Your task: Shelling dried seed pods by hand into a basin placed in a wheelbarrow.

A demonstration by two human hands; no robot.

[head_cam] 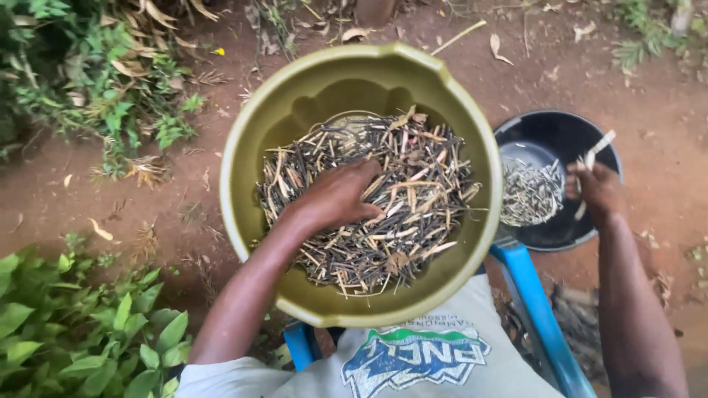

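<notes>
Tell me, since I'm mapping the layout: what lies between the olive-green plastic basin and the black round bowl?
In the head view, the olive-green plastic basin overlaps the black round bowl; only a blue plastic chair edge shows between them lower down.

Soft, even daylight, no hard shadows, colours slightly muted, faint sheen on the olive basin rim, mild softness overall, wide-angle bending toward the edges

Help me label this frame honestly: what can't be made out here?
- Left hand fingertips: buried in the dry pods, head view.
- Olive basin bottom: covered by the pod pile.
- Right hand grip on the pale pod: blurred.
- Small pieces in the black bowl: too small to identify.
- Blue chair: mostly hidden by the basin and the person's body.
</notes>
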